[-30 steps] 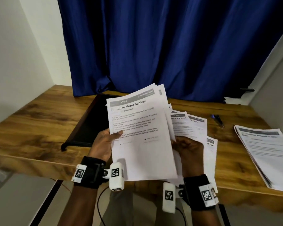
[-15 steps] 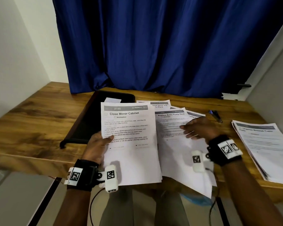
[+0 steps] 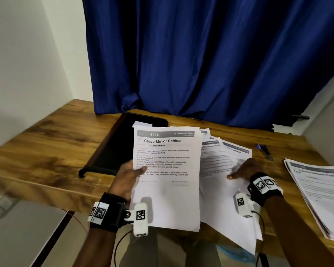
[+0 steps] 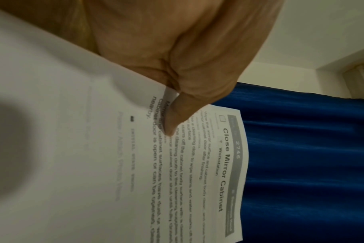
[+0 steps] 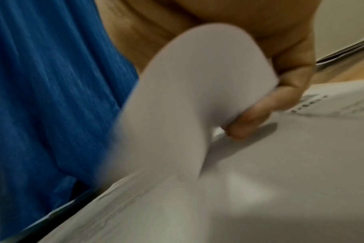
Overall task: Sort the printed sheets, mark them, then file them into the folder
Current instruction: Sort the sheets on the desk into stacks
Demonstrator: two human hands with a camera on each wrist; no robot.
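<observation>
My left hand (image 3: 127, 172) grips a bundle of printed sheets (image 3: 166, 189) by its left edge, thumb (image 4: 177, 118) on the top page headed "Close Mirror Cabinet" (image 4: 224, 169). The bundle hangs over the table's front edge. To its right, more printed sheets (image 3: 220, 164) lie fanned out on the wood. My right hand (image 3: 243, 170) rests on that fan. In the right wrist view one sheet (image 5: 187, 98) curls up against the palm with the thumb (image 5: 249, 118) tucked at its edge; the fingers are hidden. A black folder (image 3: 112, 149) lies open at the left.
A separate stack of sheets (image 3: 316, 189) sits at the table's right end. A blue pen (image 3: 264, 151) lies behind the fan. A small white slip (image 3: 142, 124) rests on the folder. Blue curtain (image 3: 201, 64) hangs behind the wooden table (image 3: 46, 151).
My left hand lowered the bundle from upright toward the table. My right hand let go of the bundle, reached to the fanned sheets, then slid a little toward me, lifting a sheet.
</observation>
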